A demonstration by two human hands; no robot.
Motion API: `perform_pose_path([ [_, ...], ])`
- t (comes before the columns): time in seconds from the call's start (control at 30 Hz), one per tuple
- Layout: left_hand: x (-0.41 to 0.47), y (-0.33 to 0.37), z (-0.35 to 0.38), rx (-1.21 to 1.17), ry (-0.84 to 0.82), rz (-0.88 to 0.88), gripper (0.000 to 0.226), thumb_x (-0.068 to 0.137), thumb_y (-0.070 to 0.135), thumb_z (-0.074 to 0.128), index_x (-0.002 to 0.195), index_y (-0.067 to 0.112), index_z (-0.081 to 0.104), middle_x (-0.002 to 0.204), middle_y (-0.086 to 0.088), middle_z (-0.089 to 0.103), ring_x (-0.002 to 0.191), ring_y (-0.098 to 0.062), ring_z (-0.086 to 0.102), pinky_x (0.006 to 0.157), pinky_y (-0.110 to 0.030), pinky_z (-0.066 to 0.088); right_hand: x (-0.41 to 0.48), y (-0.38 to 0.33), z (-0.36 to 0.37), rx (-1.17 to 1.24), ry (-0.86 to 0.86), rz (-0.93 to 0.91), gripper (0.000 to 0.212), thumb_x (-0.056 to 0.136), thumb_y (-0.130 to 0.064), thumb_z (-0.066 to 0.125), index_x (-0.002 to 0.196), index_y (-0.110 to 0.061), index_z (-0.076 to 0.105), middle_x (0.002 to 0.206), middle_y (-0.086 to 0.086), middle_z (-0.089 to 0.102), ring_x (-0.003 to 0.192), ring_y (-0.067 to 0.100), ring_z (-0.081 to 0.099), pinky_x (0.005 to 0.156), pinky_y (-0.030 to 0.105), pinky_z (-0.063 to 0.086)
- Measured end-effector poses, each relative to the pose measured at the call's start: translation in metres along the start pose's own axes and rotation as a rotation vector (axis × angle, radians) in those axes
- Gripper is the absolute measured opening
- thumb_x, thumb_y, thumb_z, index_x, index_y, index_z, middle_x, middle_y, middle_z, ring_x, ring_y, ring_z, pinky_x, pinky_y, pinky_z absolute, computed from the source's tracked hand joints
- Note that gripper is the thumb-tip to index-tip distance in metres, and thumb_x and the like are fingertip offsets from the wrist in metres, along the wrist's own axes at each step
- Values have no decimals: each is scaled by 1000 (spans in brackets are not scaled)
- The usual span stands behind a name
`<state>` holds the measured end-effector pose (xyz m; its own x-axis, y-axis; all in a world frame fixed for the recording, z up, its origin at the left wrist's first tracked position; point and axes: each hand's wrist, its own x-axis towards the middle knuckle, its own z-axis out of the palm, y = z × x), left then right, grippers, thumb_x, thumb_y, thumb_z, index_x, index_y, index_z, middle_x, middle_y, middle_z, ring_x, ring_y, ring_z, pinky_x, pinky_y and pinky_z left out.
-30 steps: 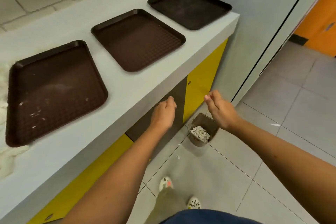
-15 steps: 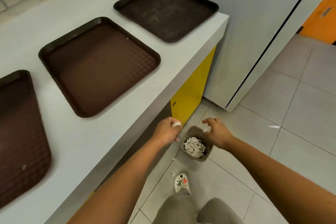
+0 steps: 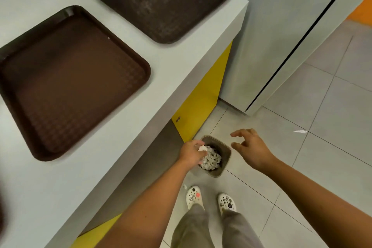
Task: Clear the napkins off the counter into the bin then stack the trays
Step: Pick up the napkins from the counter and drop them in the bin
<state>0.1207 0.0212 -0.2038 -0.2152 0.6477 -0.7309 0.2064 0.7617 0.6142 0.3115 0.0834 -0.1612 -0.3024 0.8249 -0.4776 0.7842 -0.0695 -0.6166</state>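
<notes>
1. napkin scrap (image 3: 202, 148): white, pinched in the fingertips of the left hand (image 3: 191, 154), directly over the bin's left rim.
2. bin (image 3: 227, 157): small tan tub on the floor (image 3: 332, 167), just beside the desk base. Crumpled napkins (image 3: 212, 160) piled inside.
3. right hand (image 3: 252, 147): hovers just right of the bin, fingers spread and loosely bent, holding nothing, not touching the bin.
4. trays: two brown ones lie flat on the desk (image 3: 181, 62), side by side with a gap, not stacked. near tray (image 3: 70, 80) sits mid-desk, far tray (image 3: 163, 0) at the desk's end.
5. dark sliver at the left frame edge, can't tell what it is.
6. yellow panel (image 3: 203, 94) on the desk front, right behind the bin.
7. floor debris: white scrap (image 3: 300, 131) well right of the bin, and a smaller white bit (image 3: 184, 186) next to the person's white clogs (image 3: 193, 197).
</notes>
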Motion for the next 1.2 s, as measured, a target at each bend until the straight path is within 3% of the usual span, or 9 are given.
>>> perform_pose_path([
  [0.13,13,7,9,218,20,78,46,85,16,72,128,20,58,114,-6,64,96,-16,60,77,-23,46,-1,2,-14,92,24,4,34,95,-26,56,128,-20,53,127,0,41,87,15,61,80,28,50],
  [0.3,-3,23,-2,166,115,156,19,88,12,66,105,18,69,97,-1,68,90,-12,61,68,-15,42,-6,-20,-30,121,-16,-97,29,95,-25,57,123,-20,55,118,-3,51,88,14,60,81,31,52],
  [0.4,-29,32,-15,158,178,249,16,87,12,64,98,21,72,92,3,69,82,-5,60,63,-10,40,-11,-38,-41,124,-58,-183,23,95,-23,57,117,-22,54,103,-1,63,80,13,61,72,25,48],
  [0.53,-76,43,-37,146,250,344,21,86,15,65,87,36,68,89,5,70,85,-11,65,78,-28,54,-21,-71,-56,29,-123,-325,20,93,-21,60,113,-23,56,96,0,65,70,8,57,64,22,44],
  [0.63,-116,43,-54,133,366,393,19,87,18,64,87,36,66,86,12,67,83,-5,62,81,-28,51,-33,-99,-59,-42,-167,-453,20,90,-20,64,109,-23,60,91,-2,67,71,11,58,72,32,49],
  [0.73,-156,37,-72,123,479,416,12,90,19,64,96,28,68,85,14,66,77,0,59,72,-13,46,-49,-131,-54,-112,-197,-586,19,86,-17,67,105,-23,63,89,-4,69,67,6,56,68,24,46],
  [0.83,-200,20,-90,84,640,402,8,91,21,65,97,23,69,82,16,63,75,0,57,65,-5,41,-66,-164,-40,-132,-248,-708,18,84,-15,67,101,-21,65,86,-4,69,63,3,55,63,20,44],
  [0.93,-248,-13,-113,52,802,346,6,88,27,66,93,31,70,81,17,64,74,-2,60,67,-13,44,-88,-197,-13,-141,-311,-804,15,84,-16,68,97,-24,66,83,-7,67,63,-1,55,62,16,42],
  [1.2,-375,-143,-161,-136,1122,135,5,88,30,67,91,30,70,83,11,68,74,-6,63,69,-24,52,-173,-278,98,-169,-528,-994,12,87,-22,66,95,-31,66,84,-10,66,69,12,58,66,24,49],
])
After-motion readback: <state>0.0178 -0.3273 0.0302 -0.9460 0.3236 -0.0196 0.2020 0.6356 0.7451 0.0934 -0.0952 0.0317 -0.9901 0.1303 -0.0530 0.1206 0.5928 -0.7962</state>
